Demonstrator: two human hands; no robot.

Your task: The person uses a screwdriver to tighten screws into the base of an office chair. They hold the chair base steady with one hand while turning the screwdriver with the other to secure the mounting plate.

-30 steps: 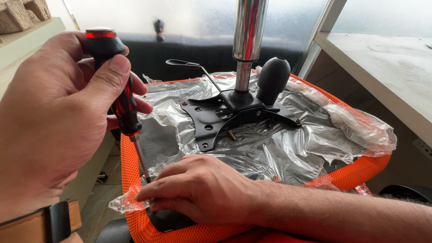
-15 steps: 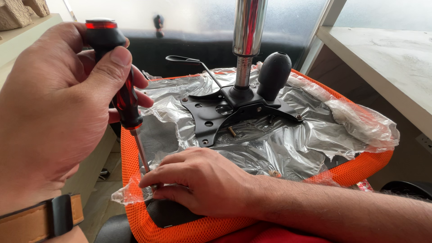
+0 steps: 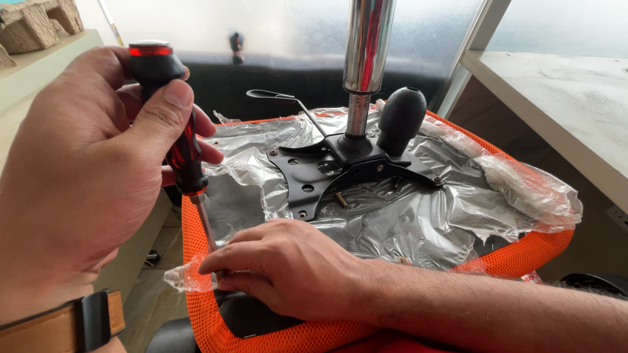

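Note:
My left hand grips a screwdriver with a red and black handle, held almost upright, thumb pressed on the handle. Its metal shaft runs down to the near left corner of an upturned orange mesh chair seat. My right hand lies on the seat there, fingertips pinched around the shaft's tip beside torn clear plastic wrap. What lies under the tip is hidden by the fingers.
A black metal mounting plate with screw holes sits on the plastic-covered seat, with a chrome column, a black knob and a thin lever. A loose bolt lies by the plate. A pale shelf stands at right.
The screwdriver stays in my left hand with only a slight shift. My right hand keeps its place at the tip, its fingers drawn a little closer around the shaft.

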